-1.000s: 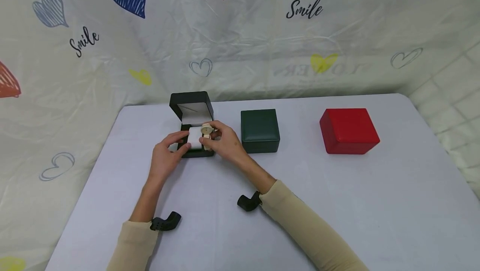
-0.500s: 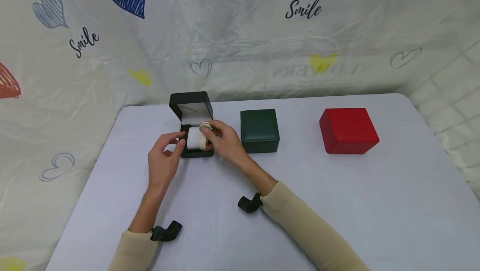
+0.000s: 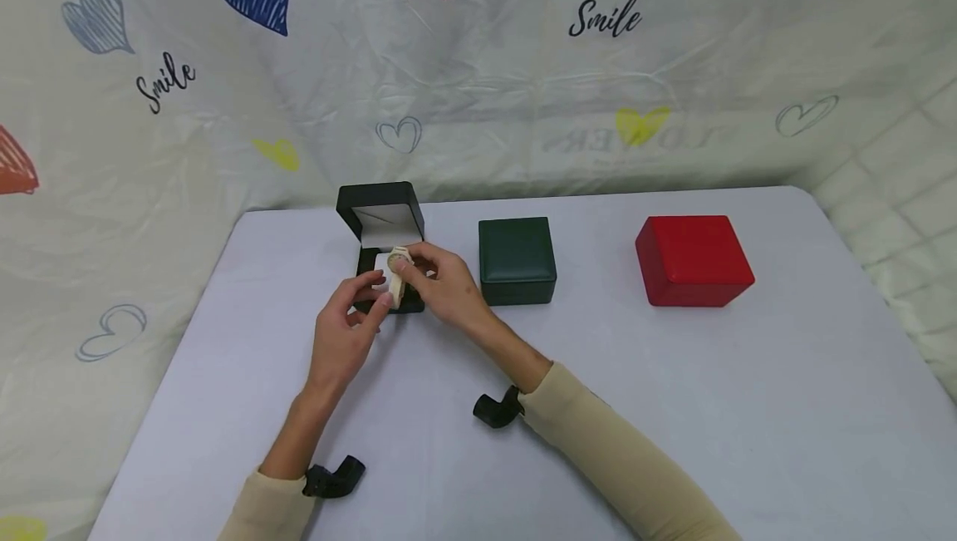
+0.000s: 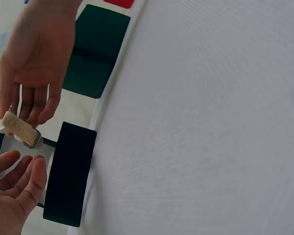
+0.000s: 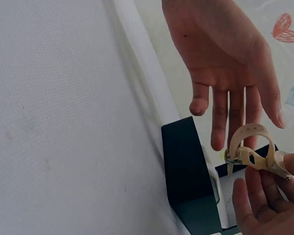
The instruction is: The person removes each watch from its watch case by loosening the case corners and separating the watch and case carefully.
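right hand pinches watch just above open black box | left hand fingers straight, beside the strap, holds nothing | risk: loose pinch drops watch; a nudge shifts box

boxes: 3 | watch: 1 | hands: 2 | table: 1

The head camera is looking down and forward across the counter. Both wrist cameras are sitting close, sharing the open black box and both hands.
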Demonstrator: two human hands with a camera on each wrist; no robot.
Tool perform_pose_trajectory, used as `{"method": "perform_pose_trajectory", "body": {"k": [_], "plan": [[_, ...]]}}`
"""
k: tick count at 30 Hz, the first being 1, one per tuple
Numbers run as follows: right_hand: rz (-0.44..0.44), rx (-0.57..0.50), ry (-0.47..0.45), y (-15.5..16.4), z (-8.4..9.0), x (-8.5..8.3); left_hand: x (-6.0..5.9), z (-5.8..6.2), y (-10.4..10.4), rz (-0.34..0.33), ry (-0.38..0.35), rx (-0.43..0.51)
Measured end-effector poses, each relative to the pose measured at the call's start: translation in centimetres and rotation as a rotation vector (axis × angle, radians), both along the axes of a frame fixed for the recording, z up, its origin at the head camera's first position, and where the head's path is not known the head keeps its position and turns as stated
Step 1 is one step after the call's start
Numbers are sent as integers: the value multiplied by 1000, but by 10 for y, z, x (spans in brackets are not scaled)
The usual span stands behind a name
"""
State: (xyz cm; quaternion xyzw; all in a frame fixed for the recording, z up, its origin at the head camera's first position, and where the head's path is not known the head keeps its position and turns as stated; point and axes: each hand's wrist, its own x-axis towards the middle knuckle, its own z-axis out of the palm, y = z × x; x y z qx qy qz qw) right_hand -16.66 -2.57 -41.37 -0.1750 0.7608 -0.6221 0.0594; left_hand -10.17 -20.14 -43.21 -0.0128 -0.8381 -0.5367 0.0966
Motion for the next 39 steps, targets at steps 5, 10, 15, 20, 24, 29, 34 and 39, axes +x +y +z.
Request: {"method": "perform_pose_trajectory", "body": {"k": [5, 10, 15, 20, 24, 29, 34, 39], "plan": [[33, -32, -30, -2, 1, 3, 4, -3, 1, 1, -55, 6], [31, -49, -45, -3, 1, 5, 9, -4, 2, -2, -75, 23], [32, -50, -57, -2, 1, 6, 10, -7, 0, -7, -55, 54], [53, -61, -92, -3, -1, 7, 13, -7, -1, -3, -56, 93], [59, -49, -83, -4, -2, 8, 15, -6, -2, -6, -63, 96], [72, -52, -66, -5, -5, 9, 17, -6, -2, -19, -60, 105], [90, -77, -57, -5, -8, 10, 22, -7, -2, -22, -48, 118], [106, -65, -47, -5, -10, 10, 26, -10, -2, -13, -33, 122]]}}
